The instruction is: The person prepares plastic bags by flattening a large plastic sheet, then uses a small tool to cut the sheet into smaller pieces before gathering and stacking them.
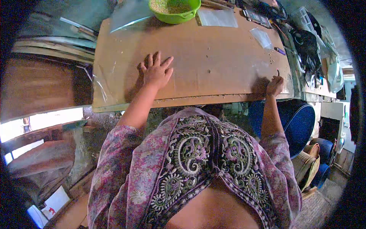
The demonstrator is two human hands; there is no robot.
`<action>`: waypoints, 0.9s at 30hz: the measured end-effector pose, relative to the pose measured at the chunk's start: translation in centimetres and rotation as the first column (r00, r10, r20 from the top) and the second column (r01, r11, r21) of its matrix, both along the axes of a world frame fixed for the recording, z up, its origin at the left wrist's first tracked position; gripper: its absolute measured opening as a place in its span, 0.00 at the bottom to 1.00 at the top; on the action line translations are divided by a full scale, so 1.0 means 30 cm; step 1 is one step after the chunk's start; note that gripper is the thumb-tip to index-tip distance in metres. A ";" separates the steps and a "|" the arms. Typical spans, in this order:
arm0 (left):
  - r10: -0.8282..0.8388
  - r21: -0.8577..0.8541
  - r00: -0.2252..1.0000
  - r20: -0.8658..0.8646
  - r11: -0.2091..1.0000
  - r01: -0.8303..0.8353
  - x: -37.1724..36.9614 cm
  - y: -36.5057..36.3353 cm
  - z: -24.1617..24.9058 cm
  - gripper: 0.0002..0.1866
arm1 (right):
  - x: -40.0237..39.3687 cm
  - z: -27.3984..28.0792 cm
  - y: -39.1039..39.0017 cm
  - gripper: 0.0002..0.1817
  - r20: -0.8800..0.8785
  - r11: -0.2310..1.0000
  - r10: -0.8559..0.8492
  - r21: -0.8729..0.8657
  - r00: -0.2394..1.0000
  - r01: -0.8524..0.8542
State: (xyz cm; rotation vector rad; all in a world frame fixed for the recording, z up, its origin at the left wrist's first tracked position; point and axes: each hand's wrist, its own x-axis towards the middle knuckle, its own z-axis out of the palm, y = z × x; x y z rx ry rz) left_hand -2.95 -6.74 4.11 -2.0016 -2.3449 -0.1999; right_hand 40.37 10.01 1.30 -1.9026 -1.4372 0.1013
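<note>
My left hand [157, 71] rests on the wooden tabletop [190, 82], fingers spread and nothing held. Close to the table's right front edge, my right hand [275, 86] is closed. A small dark tip [278, 72] sticks up from its fingers; what it belongs to I cannot make out. Beyond that hand, a few small seeds [271, 60] lie scattered near a purple lighter-like stick [280, 50]. At the far side stands a green plastic bowl [175, 17] holding pale grain. A few dark specks dot the board between my hands.
Clear plastic bags [217, 18] lie at the back, with a smaller one [261, 38] on the right. Black bags and clutter [307, 47] crowd the right side. A dark blue barrel-like container [301, 122] stands below the right edge. Wooden planks [53, 49] are on the left.
</note>
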 end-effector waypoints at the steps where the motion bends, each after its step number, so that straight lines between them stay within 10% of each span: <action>1: 0.004 0.006 1.000 0.003 1.000 -0.004 -0.001 0.001 0.003 0.22 | -0.012 -0.033 0.017 0.06 -0.285 0.989 0.102 0.132 0.953 -0.066; 5: 0.018 -0.021 0.999 0.046 1.000 -0.017 0.000 0.000 0.002 0.22 | -0.278 -0.030 -0.010 0.07 -0.673 0.802 0.597 0.480 0.437 -0.356; 7: 0.024 -0.021 0.998 0.052 1.000 -0.023 0.003 0.002 0.004 0.22 | -0.502 0.159 -0.166 0.09 -0.063 0.706 0.707 0.106 0.704 -0.700; 8: 0.022 -0.026 0.999 0.043 0.999 -0.021 0.003 0.001 0.009 0.22 | -0.580 0.102 -0.168 0.06 -0.066 0.636 0.772 0.039 0.633 -0.771; 9: 0.021 -0.032 0.999 0.033 0.999 -0.020 0.003 0.000 0.012 0.22 | -0.670 -0.051 -0.136 0.05 -0.499 0.629 0.648 -0.074 0.575 -0.774; 11: 0.020 -0.022 0.999 0.032 1.000 -0.019 0.006 0.002 0.003 0.22 | -0.804 0.111 -0.238 0.07 -0.086 0.512 0.835 -0.241 0.544 -0.824; 27: 0.017 -0.053 1.000 0.001 0.998 -0.017 0.000 -0.003 0.014 0.28 | -0.922 0.037 -0.237 0.10 0.161 0.389 0.918 -0.195 0.362 -0.900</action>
